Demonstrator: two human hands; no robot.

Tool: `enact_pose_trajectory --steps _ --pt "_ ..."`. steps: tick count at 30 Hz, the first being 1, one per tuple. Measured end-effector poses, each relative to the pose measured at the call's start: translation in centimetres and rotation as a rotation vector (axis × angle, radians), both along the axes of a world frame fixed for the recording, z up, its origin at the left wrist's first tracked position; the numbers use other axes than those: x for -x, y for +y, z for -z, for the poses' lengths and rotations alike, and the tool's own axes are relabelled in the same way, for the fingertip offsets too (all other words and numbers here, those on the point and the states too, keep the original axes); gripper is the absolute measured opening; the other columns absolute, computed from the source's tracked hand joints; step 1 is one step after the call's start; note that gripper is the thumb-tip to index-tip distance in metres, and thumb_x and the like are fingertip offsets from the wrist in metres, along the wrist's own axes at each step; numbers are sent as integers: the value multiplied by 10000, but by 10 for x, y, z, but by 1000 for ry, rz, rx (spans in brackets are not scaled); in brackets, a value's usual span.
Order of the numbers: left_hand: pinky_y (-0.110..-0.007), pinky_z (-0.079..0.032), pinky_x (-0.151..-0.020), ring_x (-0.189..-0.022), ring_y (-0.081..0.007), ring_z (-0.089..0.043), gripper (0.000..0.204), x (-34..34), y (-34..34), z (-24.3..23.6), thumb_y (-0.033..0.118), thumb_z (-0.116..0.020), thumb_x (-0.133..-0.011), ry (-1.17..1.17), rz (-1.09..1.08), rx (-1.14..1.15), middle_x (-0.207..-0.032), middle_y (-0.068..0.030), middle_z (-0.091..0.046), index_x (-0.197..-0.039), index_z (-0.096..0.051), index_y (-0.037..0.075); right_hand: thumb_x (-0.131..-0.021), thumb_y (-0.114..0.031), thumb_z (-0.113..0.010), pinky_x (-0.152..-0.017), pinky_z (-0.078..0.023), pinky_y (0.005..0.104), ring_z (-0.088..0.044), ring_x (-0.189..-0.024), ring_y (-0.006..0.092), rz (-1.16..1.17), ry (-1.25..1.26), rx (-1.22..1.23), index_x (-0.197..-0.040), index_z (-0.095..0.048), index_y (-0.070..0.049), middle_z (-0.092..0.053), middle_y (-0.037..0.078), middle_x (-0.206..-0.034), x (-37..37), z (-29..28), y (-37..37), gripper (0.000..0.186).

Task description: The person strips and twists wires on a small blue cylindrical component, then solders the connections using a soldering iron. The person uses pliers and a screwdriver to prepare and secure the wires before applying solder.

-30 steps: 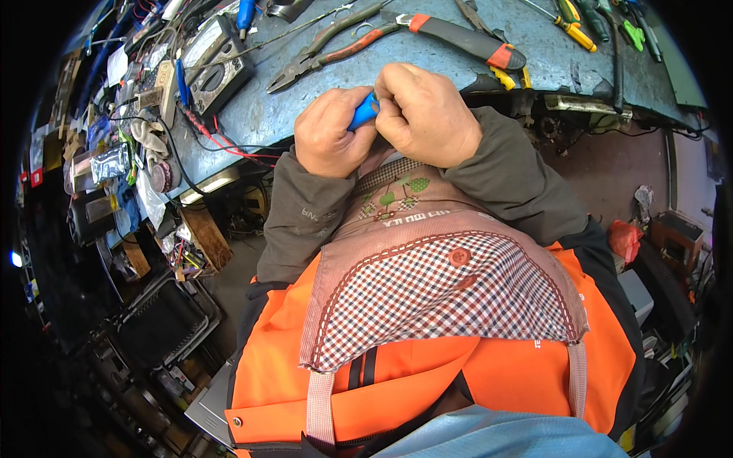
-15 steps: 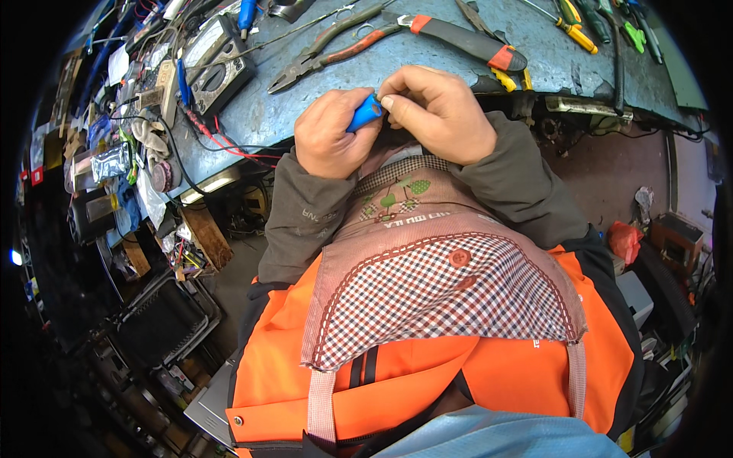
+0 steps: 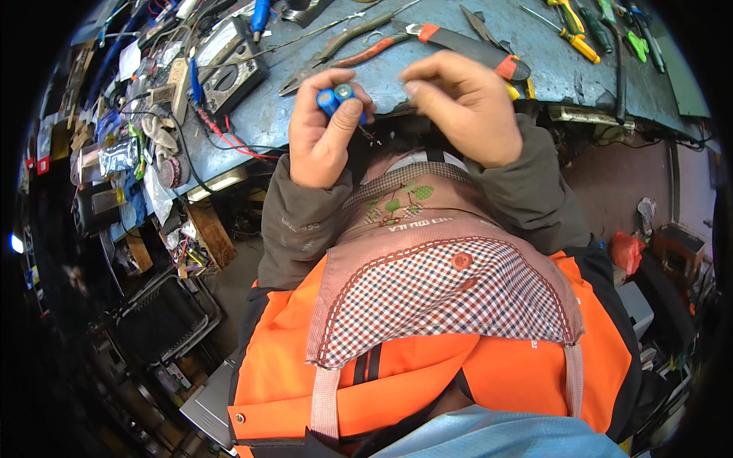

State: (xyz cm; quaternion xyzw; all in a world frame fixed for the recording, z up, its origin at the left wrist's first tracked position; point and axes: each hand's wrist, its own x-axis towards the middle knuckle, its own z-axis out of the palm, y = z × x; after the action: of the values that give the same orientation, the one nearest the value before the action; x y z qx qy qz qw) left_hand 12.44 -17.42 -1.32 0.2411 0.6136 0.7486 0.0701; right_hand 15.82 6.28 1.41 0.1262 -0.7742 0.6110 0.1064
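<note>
**Left hand (image 3: 324, 133) holding two blue cylinders (image 3: 328, 101), right hand (image 3: 467, 107) free**

Your step looks like handling the pair; the next move likely calls for a steady left grip. Your left thumb and curled fingers pinch the cylinders, round ends facing up. Your right hand hangs apart from them, thumb and forefinger spread, nothing visible between, fingertips blurred. Both forearms angle inward above your apron (image 3: 450, 305). Pliers (image 3: 374, 52) lie beyond your left hand on the bench (image 3: 565, 80), a meter (image 3: 227, 78) to its left.
</note>
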Motion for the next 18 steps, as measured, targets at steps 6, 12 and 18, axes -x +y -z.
enact_pose_trajectory --steps 6,12,18 --pt "-340 -565 -640 -872 -216 -700 577 6 -6 -18 32 -734 -995 -354 27 41 -1196 -146 -635 -1464 -399 63 -934 -153 -779 -893 -559 460 -698 -983 356 409 412 -928 -1237 -747 -106 -742 122 -1113 33 -3 30 308" --pt "-326 -590 -795 -932 -180 -687 480 10 4 -28 43 -775 -971 -236 37 380 -1134 -77 -643 -1382 -527 35 -979 -144 -713 -819 -563 468 -704 -917 380 376 307 -1055 -1378 -685 -129 -727 151 -1044 40 -3 35 400" --pt "-423 -523 -997 -1116 -360 -642 461 26 11 -27 33 -724 -905 570 -45 819 -1196 -162 -674 -1363 -678 37 -1048 -139 -662 -774 -571 407 -731 -854 328 262 281 -557 -1476 -640 -147 -752 134 -1014 7 -28 25 428"
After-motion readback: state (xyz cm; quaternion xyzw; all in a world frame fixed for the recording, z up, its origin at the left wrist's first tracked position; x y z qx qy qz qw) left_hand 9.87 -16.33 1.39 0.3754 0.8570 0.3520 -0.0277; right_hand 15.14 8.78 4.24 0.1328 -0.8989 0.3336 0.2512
